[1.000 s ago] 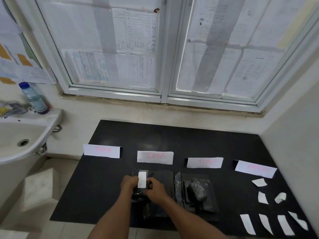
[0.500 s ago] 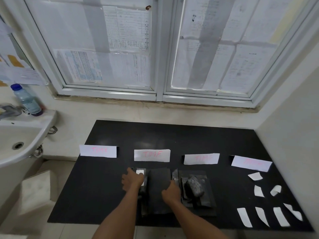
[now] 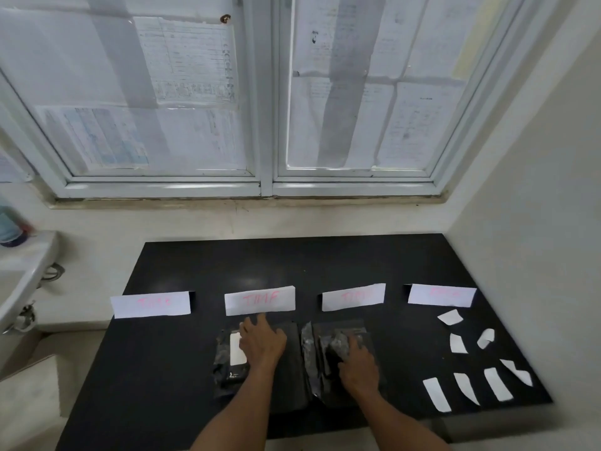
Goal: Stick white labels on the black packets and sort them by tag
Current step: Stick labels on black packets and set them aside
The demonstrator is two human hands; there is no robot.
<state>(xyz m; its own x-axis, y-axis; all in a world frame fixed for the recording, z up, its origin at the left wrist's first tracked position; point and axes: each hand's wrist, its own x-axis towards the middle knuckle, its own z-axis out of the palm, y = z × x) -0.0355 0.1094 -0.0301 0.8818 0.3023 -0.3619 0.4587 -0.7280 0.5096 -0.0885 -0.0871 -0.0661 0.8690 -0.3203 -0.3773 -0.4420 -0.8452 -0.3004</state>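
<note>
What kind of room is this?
Probably a small workroom: a black worktop with paper tags in a row, a window covered in printed sheets, and a washbasin beside it.

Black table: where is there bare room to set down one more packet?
Free: the strip behind the four paper tags up to the back edge of the table, and the patch before the leftmost tag, left of the labelled packet. Crowded: the middle, with left hand and right hand on the packets, and the right side with loose white labels.
</note>
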